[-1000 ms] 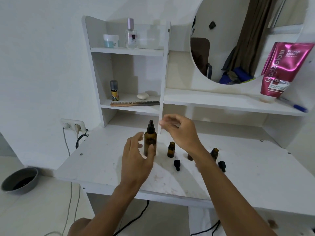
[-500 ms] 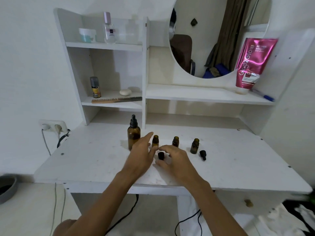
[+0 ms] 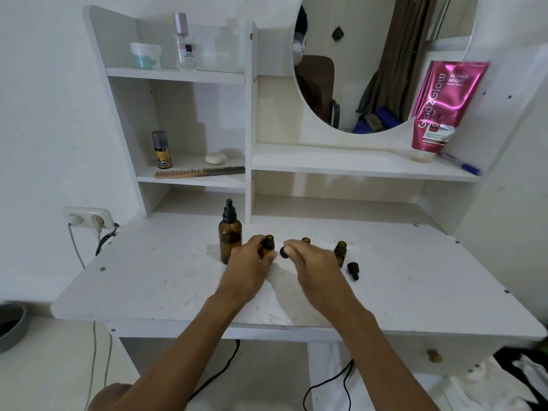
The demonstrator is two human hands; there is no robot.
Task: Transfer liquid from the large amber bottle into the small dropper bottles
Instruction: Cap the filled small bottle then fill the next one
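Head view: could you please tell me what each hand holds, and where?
Left hand grips the leftmost small bottle round its body; right hand pinches a black dropper cap; exact spot blurred.

Home vanity — mirror (image 3: 370,63), comb (image 3: 198,172), lotion tube (image 3: 444,105)

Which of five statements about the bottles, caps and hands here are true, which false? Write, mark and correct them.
1. The large amber bottle stands upright, capped. True.
2. The left hand grips the large amber bottle. False: it holds a small dropper bottle.
3. The right hand pinches a black cap. True.
4. No cap lies loose. False: a loose cap lies by the rightmost small bottle.
5. The pink tube sits beside the large amber bottle. False: it stands on the shelf.
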